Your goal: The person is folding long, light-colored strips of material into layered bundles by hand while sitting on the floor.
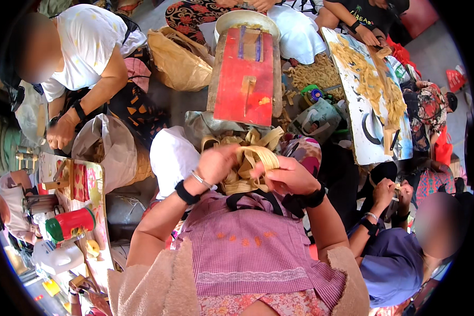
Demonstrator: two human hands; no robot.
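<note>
A loose bundle of pale tan, flat, ribbon-like strips (247,181) lies in my lap, over the checked pink apron (237,231). My left hand (217,166) is closed at the bundle's left side, its fingertips blurred and partly hidden. On the right, my right hand (289,175) pinches a looped band of the strips between thumb and fingers. The band arches up between both hands. What the strips are made of, I cannot tell. Just beyond my hands stands a red board (237,100) bearing a small wooden block (249,86).
A white basin (231,19) sits behind the red board. To the right, a white board (364,139) carries tan shavings. Brown paper sack (180,58) and white bag (104,134) stand left. A red jar (76,224) rests on the left table. Several people work close around me.
</note>
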